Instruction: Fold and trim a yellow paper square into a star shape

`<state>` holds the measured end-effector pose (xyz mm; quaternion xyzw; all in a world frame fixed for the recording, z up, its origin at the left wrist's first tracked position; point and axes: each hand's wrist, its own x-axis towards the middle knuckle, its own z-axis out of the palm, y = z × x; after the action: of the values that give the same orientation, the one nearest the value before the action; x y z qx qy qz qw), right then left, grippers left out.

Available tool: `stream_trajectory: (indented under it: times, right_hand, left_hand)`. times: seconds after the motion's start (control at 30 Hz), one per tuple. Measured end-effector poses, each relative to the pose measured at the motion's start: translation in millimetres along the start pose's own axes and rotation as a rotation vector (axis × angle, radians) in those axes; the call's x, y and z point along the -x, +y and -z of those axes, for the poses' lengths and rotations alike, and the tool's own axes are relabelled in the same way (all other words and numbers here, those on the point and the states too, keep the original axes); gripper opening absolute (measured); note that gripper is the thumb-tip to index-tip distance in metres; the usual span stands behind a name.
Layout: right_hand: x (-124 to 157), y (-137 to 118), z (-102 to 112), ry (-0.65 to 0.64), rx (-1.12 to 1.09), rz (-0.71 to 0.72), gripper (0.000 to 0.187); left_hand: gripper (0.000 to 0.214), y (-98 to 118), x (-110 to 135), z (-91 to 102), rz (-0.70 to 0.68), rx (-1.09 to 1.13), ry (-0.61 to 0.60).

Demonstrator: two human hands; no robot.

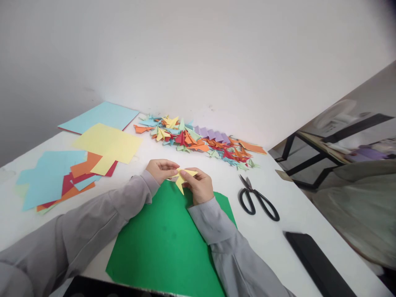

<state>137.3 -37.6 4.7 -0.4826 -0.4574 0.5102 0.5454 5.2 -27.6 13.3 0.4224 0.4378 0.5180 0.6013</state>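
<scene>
Left hand and right hand are both pinching the folded yellow paper, and we are holding it at the far edge of the green mat. We are judging its narrow points the weak spot: uneven pull between our two grips could tear or skew a fold, and a slack pinch could let creases open.

Head view: from above your sleeved forearms, you look forward and down at close range onto the white tabletop, your left hand and right hand near mid-frame, the pale wall filling the top.
</scene>
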Motion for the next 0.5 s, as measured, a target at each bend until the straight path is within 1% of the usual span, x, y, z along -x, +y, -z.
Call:
stream_trajectory:
  times: [0.13, 0.23, 0.4, 0.47, 0.5]
  right_hand:
    - [-1.8, 1.7, 2.5, -0.013, 0.068, -0.011, 0.030]
    - [-0.7, 0.7, 2.5, -0.025, 0.139, 0.020, 0.026]
    - [1.4, -2.2, 0.9, 0.050, 0.215, 0.140, 0.020]
    - [0.9, -2.3, 1.2, 0.080, 0.195, 0.153, 0.019]
    - [0.3, -2.1, 1.5, 0.093, 0.165, 0.143, 0.019]
  left_hand:
    - [0.020, 3.2, 2.4, -0.9, -0.062, -0.045, -0.013]
    - [0.020, 3.3, 2.7, -0.7, -0.092, -0.072, 0.024]
    - [0.021, 1.5, 0.3, 0.7, -0.031, -0.160, 0.101]
    - [0.017, 2.4, -0.6, 1.1, -0.019, -0.139, 0.125]
    - [0.016, 3.5, -0.8, 1.4, -0.010, -0.095, 0.123]
